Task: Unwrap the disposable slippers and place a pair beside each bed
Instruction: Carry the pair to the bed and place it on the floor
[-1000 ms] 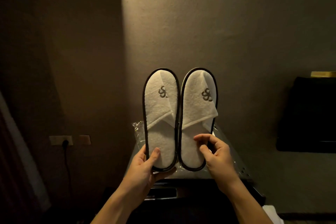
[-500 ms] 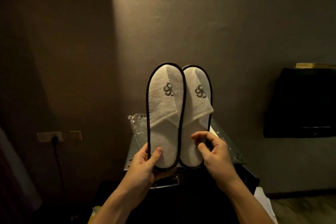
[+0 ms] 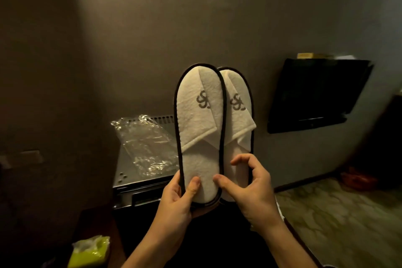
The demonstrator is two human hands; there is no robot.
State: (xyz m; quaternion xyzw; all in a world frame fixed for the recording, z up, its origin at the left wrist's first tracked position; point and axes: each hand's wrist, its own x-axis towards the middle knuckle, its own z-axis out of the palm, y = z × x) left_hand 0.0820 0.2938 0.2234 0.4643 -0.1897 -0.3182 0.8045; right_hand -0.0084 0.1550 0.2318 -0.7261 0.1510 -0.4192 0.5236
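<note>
Two white disposable slippers with dark trim and a grey logo are held upright in front of me. The left slipper (image 3: 200, 132) overlaps the right slipper (image 3: 239, 115), covering its left edge. My left hand (image 3: 180, 198) grips the heel of the left slipper, thumb on its sole. My right hand (image 3: 250, 189) pinches the heel of the right slipper, its thumb touching the left slipper too. The empty clear plastic wrapper (image 3: 145, 143) lies crumpled behind them on a grey appliance top (image 3: 125, 172).
A dark television (image 3: 315, 93) hangs on the wall at the right. A yellow-green packet (image 3: 91, 252) lies low at the left. Patterned floor (image 3: 337, 213) spreads to the right. A wall socket (image 3: 30, 156) sits low on the left wall.
The slippers have slid together, so the left one now overlaps the right. My view has turned right, and the wrapper now shows to the left of the slippers.
</note>
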